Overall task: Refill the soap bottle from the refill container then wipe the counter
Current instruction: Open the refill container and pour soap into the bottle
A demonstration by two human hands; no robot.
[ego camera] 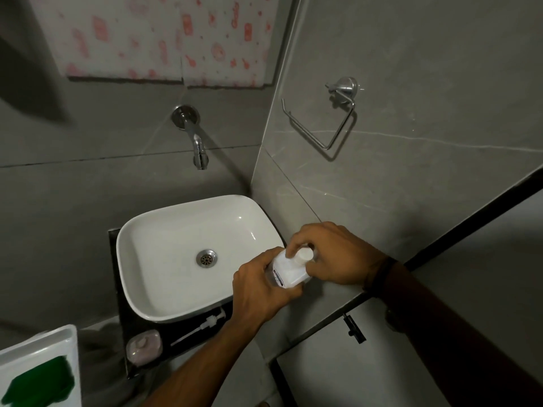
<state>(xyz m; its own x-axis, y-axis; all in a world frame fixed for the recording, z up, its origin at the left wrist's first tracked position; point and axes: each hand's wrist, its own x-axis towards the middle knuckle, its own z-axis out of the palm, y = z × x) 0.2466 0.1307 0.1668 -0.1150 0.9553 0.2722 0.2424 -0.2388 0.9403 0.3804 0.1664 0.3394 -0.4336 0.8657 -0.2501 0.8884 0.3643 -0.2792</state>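
A white refill container (286,273) with a small dark label is held above the right edge of the basin. My left hand (261,289) wraps around its body from below. My right hand (329,254) has its fingers closed on the container's white cap (304,255). On the black counter (120,312) in front of the basin stands a pinkish soap bottle (144,346) with no pump on it. The white pump (202,326) with its long tube lies flat on the counter beside that bottle.
A white basin (164,242) with a metal drain sits on the counter under a wall tap (195,142). A metal ring holder (329,118) hangs on the right wall. A green cloth (38,384) lies on a white surface at the lower left.
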